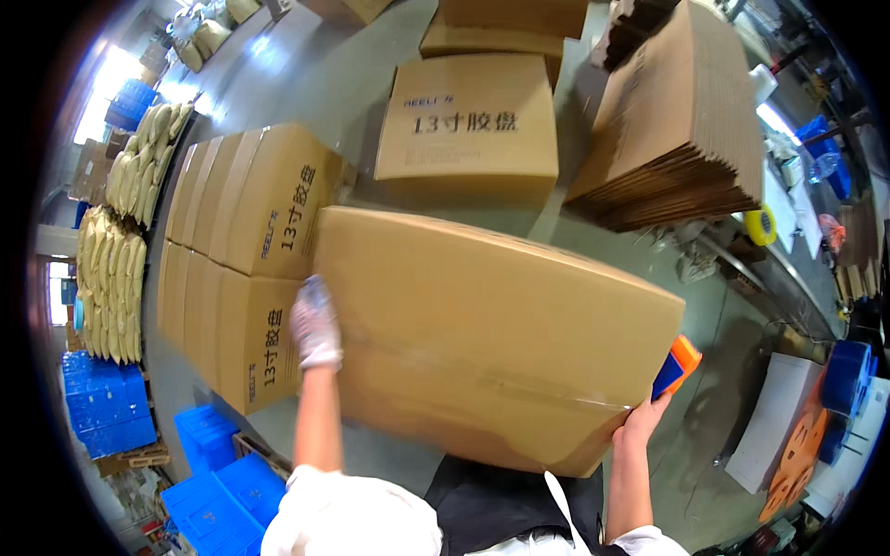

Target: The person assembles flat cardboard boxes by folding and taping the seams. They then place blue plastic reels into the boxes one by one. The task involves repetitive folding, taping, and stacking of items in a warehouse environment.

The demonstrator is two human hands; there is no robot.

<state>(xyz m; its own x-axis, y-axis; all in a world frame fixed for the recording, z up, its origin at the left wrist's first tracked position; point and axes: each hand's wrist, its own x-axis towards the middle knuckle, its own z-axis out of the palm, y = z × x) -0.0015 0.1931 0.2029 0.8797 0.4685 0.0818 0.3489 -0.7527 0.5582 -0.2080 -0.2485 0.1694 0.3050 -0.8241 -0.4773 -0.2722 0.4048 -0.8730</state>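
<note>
While steadying the large carton between both hands, spread the pressure evenly through the gloved fingers of the left hand, blurred and laid along the left edge; hard to make out whether hooked round it or merely pressed flat. On the opposite side, note the right hand at the lower right corner, with fingers curled, as far as shows, around an orange-and-blue tool. Angle that hard, smooth casing away from the wall to avoid denting the board, and let the palm take the load, probably the safer support with fingers so occupied. Mind the tilt too: better to level the broad face gradually than to twist one corner. Between the hands and just ahead of the black apron, see plain brown cardboard, matt and flat-sided, with a faint glossy line near the lower right corner. Beyond the left hand, allow room for the stacked cartons, square-edged and dark-printed; ahead, for a printed carton on the smooth, shiny grey floor. Farther out, compare the ridged, layered edges of the flattened cardboard with a round yellow tape roll, the rigid blue crates and the bulging, wrinkled pale sacks.
</note>
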